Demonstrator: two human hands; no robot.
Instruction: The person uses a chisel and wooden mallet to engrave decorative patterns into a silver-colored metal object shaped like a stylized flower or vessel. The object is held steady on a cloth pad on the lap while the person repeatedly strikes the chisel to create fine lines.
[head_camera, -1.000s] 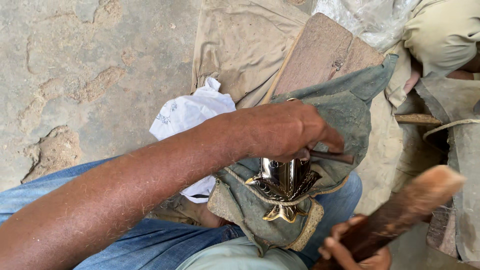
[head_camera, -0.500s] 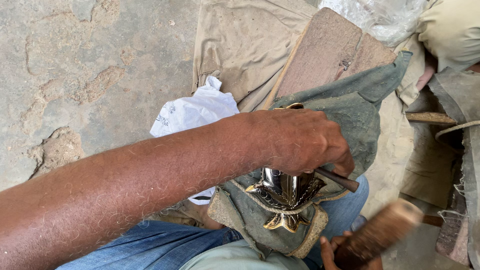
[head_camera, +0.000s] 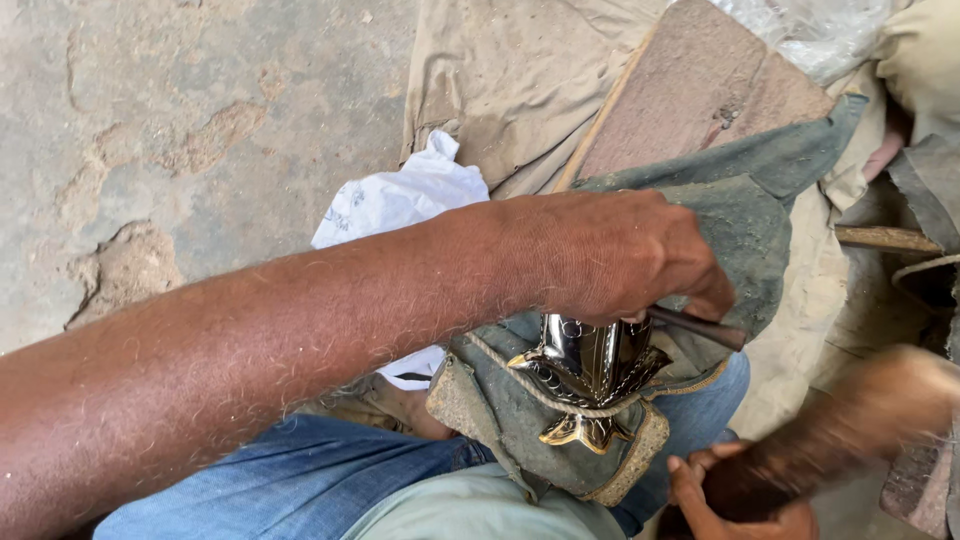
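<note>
On the person's lap, near the lower centre of the view, a shiny metal piece (head_camera: 590, 375) with a dark polished body and a gold scalloped base rests in a fold of grey-green cloth (head_camera: 740, 220). A thin cord (head_camera: 520, 380) runs across the cloth and over the base of the piece. Directly above the piece, the left hand (head_camera: 610, 255) is closed around a thin dark punch (head_camera: 700, 327), whose free end projects to the right past the thumb; the end toward the piece is hidden under the fingers, so contact cannot be confirmed. Near the lower right, the right hand (head_camera: 735, 500) is clenched around the lower end of a wooden mallet (head_camera: 860, 420), which is blurred and angled up to the right, apart from the punch. Blue jeans (head_camera: 330, 480) cover the legs beneath the cloth. Left of the forearm, a crumpled white bag (head_camera: 400, 195) lies on the concrete floor (head_camera: 180, 120). Farther away, a flat brown board (head_camera: 690, 100) rests on tan sacking (head_camera: 500, 80). At the far right edge, a stick (head_camera: 885, 237) lies between folds of fabric.
</note>
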